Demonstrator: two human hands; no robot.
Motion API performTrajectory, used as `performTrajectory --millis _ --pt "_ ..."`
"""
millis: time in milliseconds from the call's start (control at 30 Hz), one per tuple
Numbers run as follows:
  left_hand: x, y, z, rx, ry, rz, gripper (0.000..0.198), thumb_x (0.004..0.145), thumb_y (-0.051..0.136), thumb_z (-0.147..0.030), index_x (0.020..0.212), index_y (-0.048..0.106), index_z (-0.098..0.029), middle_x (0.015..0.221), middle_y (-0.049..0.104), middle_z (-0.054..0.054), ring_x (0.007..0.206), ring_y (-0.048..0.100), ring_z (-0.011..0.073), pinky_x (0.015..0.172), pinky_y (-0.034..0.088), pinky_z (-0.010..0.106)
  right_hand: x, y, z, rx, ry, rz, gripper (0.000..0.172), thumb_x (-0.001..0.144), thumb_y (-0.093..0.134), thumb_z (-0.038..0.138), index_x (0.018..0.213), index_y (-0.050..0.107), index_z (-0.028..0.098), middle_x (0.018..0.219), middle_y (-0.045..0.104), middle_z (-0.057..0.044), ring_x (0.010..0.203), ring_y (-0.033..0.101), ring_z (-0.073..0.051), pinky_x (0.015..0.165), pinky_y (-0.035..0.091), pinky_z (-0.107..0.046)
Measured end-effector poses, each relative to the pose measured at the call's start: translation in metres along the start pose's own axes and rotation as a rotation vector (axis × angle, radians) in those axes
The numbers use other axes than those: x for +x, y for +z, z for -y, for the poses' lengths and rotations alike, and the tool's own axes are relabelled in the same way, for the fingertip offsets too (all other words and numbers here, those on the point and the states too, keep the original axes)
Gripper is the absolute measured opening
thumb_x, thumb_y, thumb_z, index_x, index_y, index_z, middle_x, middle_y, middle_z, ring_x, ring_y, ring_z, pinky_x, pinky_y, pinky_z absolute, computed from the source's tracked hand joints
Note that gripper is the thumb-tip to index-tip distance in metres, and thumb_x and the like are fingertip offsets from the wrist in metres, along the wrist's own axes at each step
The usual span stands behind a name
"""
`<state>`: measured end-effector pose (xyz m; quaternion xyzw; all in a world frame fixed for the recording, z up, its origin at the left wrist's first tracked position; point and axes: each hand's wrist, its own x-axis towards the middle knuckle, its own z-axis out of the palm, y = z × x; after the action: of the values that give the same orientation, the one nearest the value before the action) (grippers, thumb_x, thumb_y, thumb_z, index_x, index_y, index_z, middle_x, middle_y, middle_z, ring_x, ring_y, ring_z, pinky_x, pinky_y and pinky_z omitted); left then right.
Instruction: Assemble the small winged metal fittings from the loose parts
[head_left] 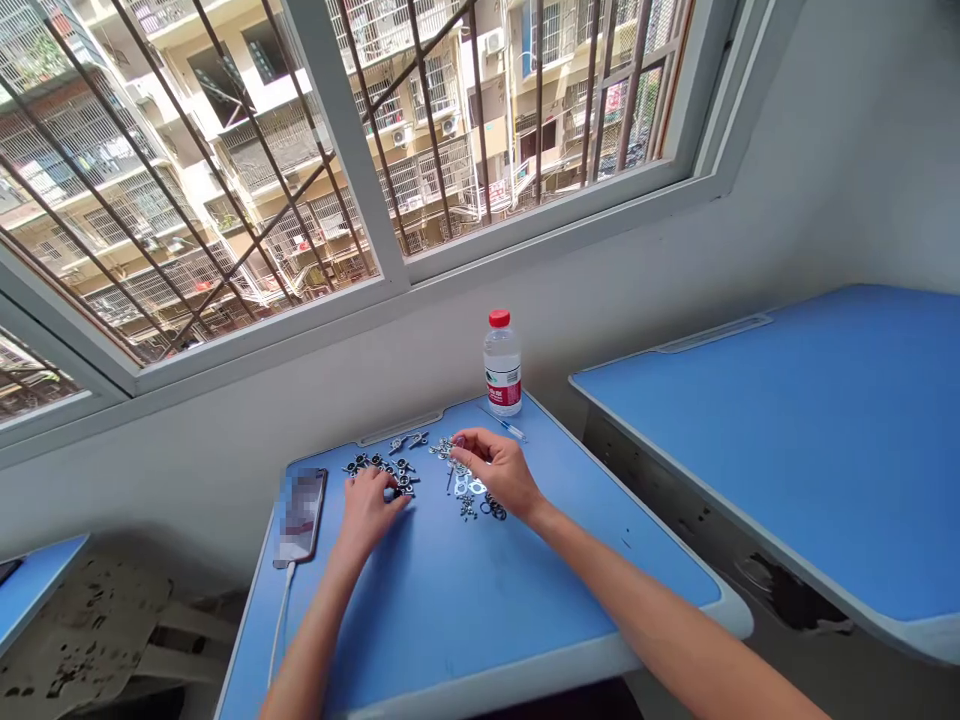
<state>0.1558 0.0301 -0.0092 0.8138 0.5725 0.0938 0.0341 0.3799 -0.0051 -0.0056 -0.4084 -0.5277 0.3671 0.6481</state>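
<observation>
Your 2 forearms reach up from the near edge of the blue desk [465,600]. Your left hand [367,510] lies with its fingers curled, tips down among the metal parts [386,470]; whether it grips one cannot be told. Your right hand [499,470] presses thumb and forefinger together on one piece at its fingertips, with the washers [471,488] just beneath its fingers. The pieces look light, stiff and slippery, so pinch each by its rim. A phone [302,515] lies just left of your left fingers.
</observation>
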Motion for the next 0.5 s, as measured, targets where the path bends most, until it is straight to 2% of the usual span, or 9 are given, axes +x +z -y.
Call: performTrajectory --millis 133,233,400,500 --pt "-0.012 0.008 -0.004 0.048 0.030 -0.024 0.010 0.081 0.066 -0.023 0.091 0.064 -0.022 0.102 0.065 0.006 0.104 0.056 0.0273 0.085 0.035 0.039 0.001 0.000 -0.001 -0.005 0.017 0.010 0.034 0.073 0.068 0.050 0.081 0.064 0.017 0.067 0.058 -0.001 0.055 0.047 -0.012 0.051 0.041 -0.026" --pt "-0.020 0.007 -0.009 0.011 0.061 0.010 0.008 0.081 0.066 -0.019 0.088 0.063 -0.022 0.099 0.066 0.004 0.101 0.057 0.0257 0.083 0.035 0.037 0.002 -0.001 -0.002 -0.012 0.023 0.019 0.036 0.073 0.068 0.052 0.081 0.063 0.017 0.067 0.058 -0.001 0.055 0.048 -0.012 0.051 0.042 -0.026" --pt "-0.036 0.003 -0.021 -0.144 0.111 0.088 0.006 0.079 0.066 -0.022 0.084 0.063 -0.021 0.089 0.067 0.003 0.092 0.059 0.0250 0.082 0.035 0.038 0.001 -0.001 -0.002 -0.014 0.022 0.027 0.035 0.073 0.070 0.050 0.081 0.064 0.017 0.065 0.056 0.000 0.054 0.048 -0.012 0.051 0.042 -0.026" --pt "-0.040 0.003 -0.020 -0.308 0.136 0.097 0.014 0.076 0.069 -0.026 0.089 0.064 -0.022 0.086 0.065 0.002 0.089 0.058 0.0234 0.085 0.037 0.038 0.001 -0.001 -0.001 -0.030 0.024 0.029 0.036 0.072 0.070 0.052 0.080 0.065 0.017 0.063 0.056 0.000 0.054 0.047 -0.012 0.050 0.041 -0.026"
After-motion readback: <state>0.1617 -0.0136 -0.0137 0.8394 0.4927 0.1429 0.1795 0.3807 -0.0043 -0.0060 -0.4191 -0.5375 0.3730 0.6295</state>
